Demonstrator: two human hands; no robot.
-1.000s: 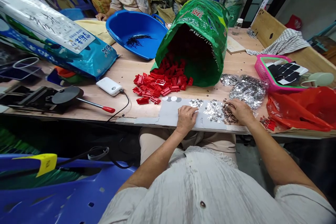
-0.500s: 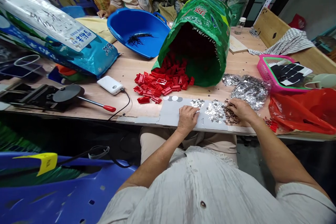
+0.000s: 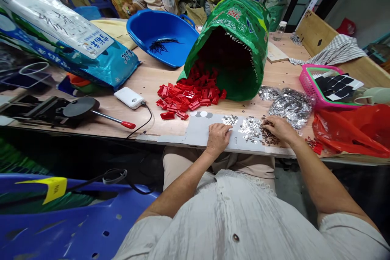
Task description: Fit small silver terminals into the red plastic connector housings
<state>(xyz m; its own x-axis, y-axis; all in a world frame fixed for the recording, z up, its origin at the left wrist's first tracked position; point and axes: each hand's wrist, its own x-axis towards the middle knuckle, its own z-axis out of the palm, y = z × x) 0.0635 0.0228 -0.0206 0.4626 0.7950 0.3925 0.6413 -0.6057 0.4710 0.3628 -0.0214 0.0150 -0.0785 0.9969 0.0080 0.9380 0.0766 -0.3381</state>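
My left hand [image 3: 218,137] rests on a grey board [image 3: 198,130] at the table's front edge, fingers curled together. Just beyond its fingertips lies a small pile of silvery metal pieces [image 3: 230,120]. Flat, bright metal pieces [image 3: 248,128] are spread between my two hands. Over a heap of darker, brownish small metal parts [image 3: 269,137], my right hand [image 3: 278,127] has thumb and fingers pinched together. Whatever either hand holds is too small or hidden to make out. Red plastic parts [image 3: 183,99] spill from a green sack [image 3: 234,20] beyond the board.
A blue basin [image 3: 143,28] with thin black pieces stands behind. To the left are a white power bank [image 3: 129,97] and a tool with a red-tipped lever [image 3: 128,124]. A clear bag of metal parts [image 3: 289,107], pink basket [image 3: 306,79] and red bag [image 3: 350,130] lie right.
My hands stay in nearly the same places and poses. The view has shifted very slightly. The hand of the person across the table has moved a little.
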